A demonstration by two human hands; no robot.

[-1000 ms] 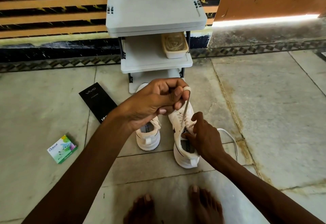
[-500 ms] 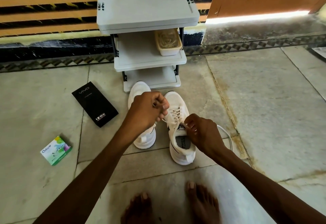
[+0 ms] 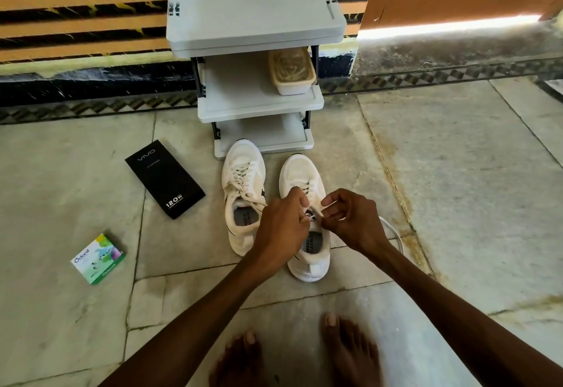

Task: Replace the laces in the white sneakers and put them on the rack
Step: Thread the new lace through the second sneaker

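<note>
Before the rack's (image 3: 259, 103) bottom edge, left hand (image 3: 281, 229) and right hand (image 3: 355, 222) pinch one sneaker's (image 3: 301, 173) lace (image 3: 316, 212); floor (image 3: 457, 188) right of the rack lies open.

The left hand (image 3: 280, 228), right hand (image 3: 353, 219), forearms (image 3: 213, 304) and feet (image 3: 350, 353) are all bare.

sneakers (image 3: 243, 173) on floor (image 3: 457, 173) before rack (image 3: 256, 5) | tub (image 3: 292, 72) on middle shelf (image 3: 243, 97) | phone box (image 3: 164, 179) left of sneakers
</note>
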